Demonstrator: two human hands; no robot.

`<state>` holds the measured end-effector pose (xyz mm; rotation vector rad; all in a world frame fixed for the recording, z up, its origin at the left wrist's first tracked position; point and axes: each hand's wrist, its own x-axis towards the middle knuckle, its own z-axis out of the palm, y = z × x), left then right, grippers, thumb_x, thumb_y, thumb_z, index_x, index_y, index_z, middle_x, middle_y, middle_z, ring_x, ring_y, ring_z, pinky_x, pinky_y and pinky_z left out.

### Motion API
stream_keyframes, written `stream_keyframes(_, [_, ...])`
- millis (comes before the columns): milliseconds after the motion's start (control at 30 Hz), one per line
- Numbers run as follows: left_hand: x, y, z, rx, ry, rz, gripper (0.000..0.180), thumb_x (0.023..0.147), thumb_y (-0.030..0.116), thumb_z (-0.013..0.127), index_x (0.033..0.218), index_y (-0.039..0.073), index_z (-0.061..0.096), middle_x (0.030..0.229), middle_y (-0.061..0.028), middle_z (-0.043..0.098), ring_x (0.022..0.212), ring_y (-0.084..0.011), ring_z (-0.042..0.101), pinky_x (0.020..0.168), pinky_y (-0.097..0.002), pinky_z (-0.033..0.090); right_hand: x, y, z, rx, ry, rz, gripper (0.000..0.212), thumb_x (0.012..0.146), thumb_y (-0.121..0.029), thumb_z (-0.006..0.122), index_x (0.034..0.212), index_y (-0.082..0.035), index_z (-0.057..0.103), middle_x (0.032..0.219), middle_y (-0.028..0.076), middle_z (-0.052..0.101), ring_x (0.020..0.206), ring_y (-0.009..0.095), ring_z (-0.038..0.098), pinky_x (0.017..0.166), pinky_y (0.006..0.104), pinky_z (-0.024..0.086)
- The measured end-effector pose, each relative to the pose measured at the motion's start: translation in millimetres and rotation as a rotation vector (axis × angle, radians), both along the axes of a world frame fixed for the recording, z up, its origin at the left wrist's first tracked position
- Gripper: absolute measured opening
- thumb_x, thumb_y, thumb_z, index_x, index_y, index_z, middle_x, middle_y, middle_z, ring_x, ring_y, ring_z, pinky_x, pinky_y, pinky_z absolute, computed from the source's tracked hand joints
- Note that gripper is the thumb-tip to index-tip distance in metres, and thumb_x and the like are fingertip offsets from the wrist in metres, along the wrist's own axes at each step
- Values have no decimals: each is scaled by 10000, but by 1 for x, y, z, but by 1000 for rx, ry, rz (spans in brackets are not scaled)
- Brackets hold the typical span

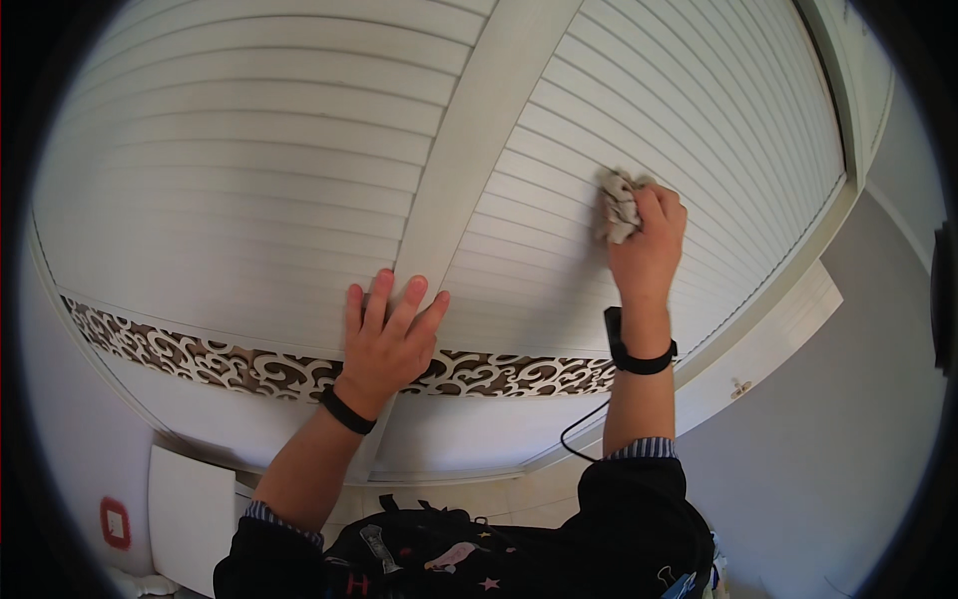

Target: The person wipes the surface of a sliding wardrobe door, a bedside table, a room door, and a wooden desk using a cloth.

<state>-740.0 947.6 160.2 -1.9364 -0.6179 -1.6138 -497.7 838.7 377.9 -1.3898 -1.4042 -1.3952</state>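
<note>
The left hand point(387, 334) lies flat with its fingers spread, palm pressed against the white upright post point(469, 150) that divides the two halves of a large slatted surface. The right hand point(649, 245) is raised higher and further right, its fingers curled tight around a crumpled pale cloth point(619, 207), which it presses against the slats.

Biggest of all is the white slatted shutter point(249, 170), which fills everything above and to both sides of the hands; its horizontal slats run left from the left hand and continue right, under and beyond the right hand, to a white frame point(798, 260) at the far right edge. Just below the left hand's wrist, a band of white fretwork with curling cut-outs over a brown backing point(249, 369) crosses the shutter from far left to below the right forearm. Under that band sits a plain white panel point(459, 439).

Right of the right forearm is a grey wall point(838, 449). Below both forearms a dark bag with small coloured charms point(439, 554) hangs at the person's front, between the dark sleeves.

A black wristband point(347, 411) circles the left wrist. A black band carrying a small black device point(639, 354) circles the right wrist, and a thin dark cable point(579, 429) loops down from it beside the forearm.
</note>
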Motion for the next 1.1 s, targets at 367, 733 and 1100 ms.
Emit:
stream_keyframes(367, [50,-50,14,-215,274,-221,630,850,364,734,1440,228,560,1591,-109,388,1458,-383,367,1163,-665,291,34,-23,-2,-45,141,0,206,830,-79,758,1029,-76,706,1118,83,653,1014,329,573,881,406,510])
stream_keyframes(733, [95,-31,-9,-296,391,-30,904,695,581,826,1504,361,489,1620,-120,285,1470,-459,222,1060,-818,217,-41,36,0,48,-37,134,264,685,-36,734,926,-116,662,1090,49,648,985,316,585,793,431,475])
stream_keyframes(1100, [98,-36,-5,-349,421,-68,876,752,610,786,1529,368,462,1650,-122,252,1502,-475,177,1089,-823,168,107,-62,-8,79,336,-16,232,891,-183,753,1080,-55,711,1071,133,665,965,335,624,871,416,504])
